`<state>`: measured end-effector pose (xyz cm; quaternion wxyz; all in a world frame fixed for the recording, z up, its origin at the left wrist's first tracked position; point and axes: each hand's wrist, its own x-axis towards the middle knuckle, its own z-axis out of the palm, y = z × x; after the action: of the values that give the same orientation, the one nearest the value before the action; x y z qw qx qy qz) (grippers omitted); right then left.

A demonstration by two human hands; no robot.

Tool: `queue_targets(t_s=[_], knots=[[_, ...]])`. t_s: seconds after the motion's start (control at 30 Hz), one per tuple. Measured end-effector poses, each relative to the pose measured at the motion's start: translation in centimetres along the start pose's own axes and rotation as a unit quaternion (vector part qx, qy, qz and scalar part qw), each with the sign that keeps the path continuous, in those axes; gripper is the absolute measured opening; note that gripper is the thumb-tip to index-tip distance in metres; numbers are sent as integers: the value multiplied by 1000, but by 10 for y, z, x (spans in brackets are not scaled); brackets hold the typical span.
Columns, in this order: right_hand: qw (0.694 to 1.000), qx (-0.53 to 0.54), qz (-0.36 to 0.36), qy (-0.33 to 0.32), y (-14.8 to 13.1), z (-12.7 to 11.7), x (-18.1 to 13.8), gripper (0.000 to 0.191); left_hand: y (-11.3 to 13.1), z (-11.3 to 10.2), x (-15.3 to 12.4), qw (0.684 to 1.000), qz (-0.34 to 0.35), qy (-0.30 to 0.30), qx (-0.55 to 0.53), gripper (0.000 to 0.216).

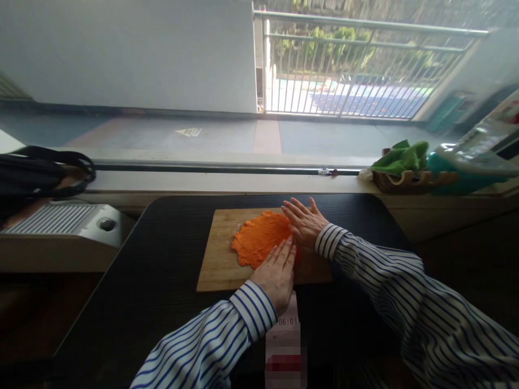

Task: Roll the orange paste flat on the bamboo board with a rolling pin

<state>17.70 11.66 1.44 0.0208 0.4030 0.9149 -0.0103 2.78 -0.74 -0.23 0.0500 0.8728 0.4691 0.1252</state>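
Observation:
A flattened orange sheet of dough or clay point(259, 240) with a ragged edge lies on a wooden board point(214, 265). My left hand point(278, 273) rests at the sheet's near right side, fingers stretched out flat on it. At the right edge of the sheet is my right hand point(306, 219), its fingers spread and the heel of the palm low. Neither hand grips anything. Both hands nearly meet, and they hide the right part of the sheet.
The board sits on a black table point(158, 259). A phone point(284, 335) showing digits is at the near edge. Along the windowsill stand a basket point(399, 181) with a green cloth point(405, 156) and a teal container point(462, 181). A dark bag point(32, 173) is at the left.

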Motion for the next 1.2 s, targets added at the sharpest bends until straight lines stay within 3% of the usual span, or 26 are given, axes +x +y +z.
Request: queue_targets(t_s=[0.27, 0.57, 0.83, 1.07, 1.2], knots=[[1000, -5, 10, 6, 2, 2, -12, 58, 11, 4, -3, 1000, 11, 13, -1, 52], [1000, -8, 18, 15, 6, 7, -24, 55, 19, 7, -2, 1000, 26, -12, 3, 51], [1000, -18, 19, 7, 7, 6, -33, 55, 21, 15, -3, 999, 46, 11, 21, 50], [998, 58, 10, 10, 7, 3, -26, 53, 14, 13, -12, 1000, -22, 15, 1, 61], [991, 122, 19, 54, 3, -7, -6, 51, -1, 4, -8, 998, -30, 38, -32, 63]])
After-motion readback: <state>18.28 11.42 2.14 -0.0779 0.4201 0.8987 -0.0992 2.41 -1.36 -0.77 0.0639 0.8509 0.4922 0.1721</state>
